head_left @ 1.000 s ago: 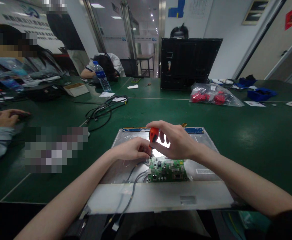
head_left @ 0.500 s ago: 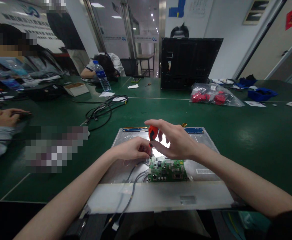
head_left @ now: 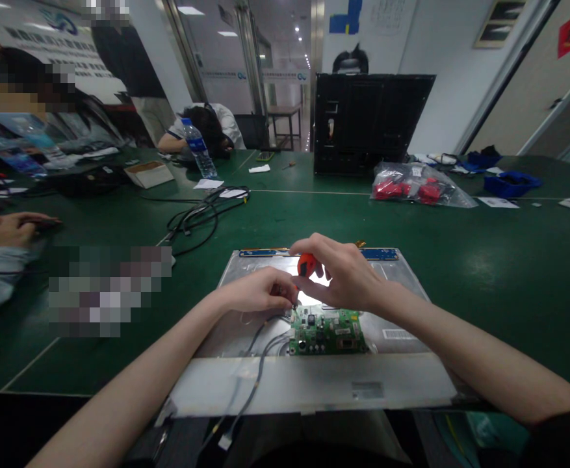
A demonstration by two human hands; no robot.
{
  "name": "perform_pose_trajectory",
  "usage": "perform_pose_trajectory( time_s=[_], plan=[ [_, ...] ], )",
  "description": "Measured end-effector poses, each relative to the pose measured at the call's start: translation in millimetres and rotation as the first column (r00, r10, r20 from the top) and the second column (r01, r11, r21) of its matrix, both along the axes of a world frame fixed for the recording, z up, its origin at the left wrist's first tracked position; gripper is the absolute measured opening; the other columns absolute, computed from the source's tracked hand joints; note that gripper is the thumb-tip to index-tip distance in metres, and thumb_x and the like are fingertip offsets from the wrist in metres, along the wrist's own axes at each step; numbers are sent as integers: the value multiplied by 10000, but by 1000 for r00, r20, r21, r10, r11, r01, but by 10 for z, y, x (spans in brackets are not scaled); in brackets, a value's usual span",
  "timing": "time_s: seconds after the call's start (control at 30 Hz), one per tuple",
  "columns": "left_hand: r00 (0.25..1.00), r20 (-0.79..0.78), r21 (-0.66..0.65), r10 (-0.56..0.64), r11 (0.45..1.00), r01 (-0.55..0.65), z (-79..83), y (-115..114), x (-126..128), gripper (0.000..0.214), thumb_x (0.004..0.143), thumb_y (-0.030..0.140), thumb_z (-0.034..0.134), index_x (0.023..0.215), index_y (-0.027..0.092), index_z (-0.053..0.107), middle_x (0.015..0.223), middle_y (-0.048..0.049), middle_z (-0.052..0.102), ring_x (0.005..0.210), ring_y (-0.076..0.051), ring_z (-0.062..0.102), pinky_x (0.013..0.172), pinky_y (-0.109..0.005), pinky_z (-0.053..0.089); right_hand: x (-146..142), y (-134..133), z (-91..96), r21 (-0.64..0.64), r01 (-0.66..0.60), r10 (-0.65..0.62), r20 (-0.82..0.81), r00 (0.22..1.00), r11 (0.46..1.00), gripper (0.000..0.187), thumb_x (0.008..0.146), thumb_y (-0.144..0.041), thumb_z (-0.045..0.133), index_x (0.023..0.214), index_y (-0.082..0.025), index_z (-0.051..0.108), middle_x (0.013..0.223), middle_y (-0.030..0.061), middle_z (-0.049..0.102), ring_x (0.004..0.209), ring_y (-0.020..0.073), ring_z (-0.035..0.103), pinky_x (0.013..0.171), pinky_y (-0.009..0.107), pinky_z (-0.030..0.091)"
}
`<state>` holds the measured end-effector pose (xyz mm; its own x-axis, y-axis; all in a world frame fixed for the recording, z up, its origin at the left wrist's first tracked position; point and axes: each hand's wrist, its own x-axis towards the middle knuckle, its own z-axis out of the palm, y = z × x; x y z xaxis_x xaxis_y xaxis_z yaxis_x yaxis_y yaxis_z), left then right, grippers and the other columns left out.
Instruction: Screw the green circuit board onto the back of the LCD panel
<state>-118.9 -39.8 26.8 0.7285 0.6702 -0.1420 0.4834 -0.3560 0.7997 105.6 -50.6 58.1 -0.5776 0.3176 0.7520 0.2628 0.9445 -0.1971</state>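
A screwdriver with an orange and black handle [head_left: 306, 265] is gripped by my right hand [head_left: 346, 273], with the index finger arched over its top. Its tip end points down at the upper left corner of a green circuit board [head_left: 326, 331]. Beside that corner, my left hand [head_left: 260, 290] has its fingers curled together close to the screwdriver's lower end; what they pinch is hidden. The board lies on the silvery back of a display panel [head_left: 396, 318]. Grey cables [head_left: 259, 370] run from the board's left side over the panel's white lower strip.
Black cables [head_left: 201, 211] lie coiled on the green table [head_left: 275, 218]. Beyond them stands a water bottle [head_left: 198, 148]. A large black monitor housing [head_left: 370, 123] and a clear bag with red items [head_left: 418, 187] are farther back. Another person's hand [head_left: 2, 229] rests at left.
The screwdriver handle has tilted and shifted slightly right and toward me, together with my right hand. My left hand and the circuit board have stayed in place.
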Motion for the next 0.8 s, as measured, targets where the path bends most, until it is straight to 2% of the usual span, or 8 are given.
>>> perform_pose_trajectory(
  time_s=[0.1, 0.33, 0.6, 0.8],
  plan=[
    [1000, 0, -4, -5, 1000, 5, 3, 7, 1, 84, 798, 240, 645, 797, 168, 687, 677, 21, 590, 655, -143, 540, 623, -248, 394, -1, 0, -3, -8, 1, -1, -1, 1000, 1000, 189, 990, -250, 565, 1159, -185, 511, 886, -12, 617, 623, 73, 512, 535, 212, 399],
    [1000, 17, 5, -22, 1000, 22, -15, 32, -4, 110, 806, 269, 675, 773, 164, 673, 710, 8, 615, 673, -146, 549, 640, -254, 420, 14, -19, 31, -98, -48, 50, 14, 999, 994, 291, 955, -215, 516, 1239, -167, 471, 906, 12, 608, 709, 119, 559, 606, 264, 464],
    [1000, 6, 18, -11, 1000, 10, -29, 22, -9, 113, 814, 274, 679, 793, 164, 687, 684, 10, 602, 663, -151, 543, 623, -254, 415, 12, -23, 42, -90, -63, 65, 24, 998, 994, 348, 926, -144, 501, 1271, -162, 457, 927, 17, 632, 673, 102, 528, 586, 240, 430],
    [1000, -17, 28, 1, 1000, -1, 12, -3, 3, 110, 813, 260, 651, 834, 166, 703, 713, 10, 610, 654, -143, 538, 621, -252, 409, 22, -17, 52, -77, -13, 18, 73, 997, 997, 287, 971, -178, 508, 1256, -178, 476, 924, 6, 635, 628, 82, 503, 558, 223, 408]
  ],
)
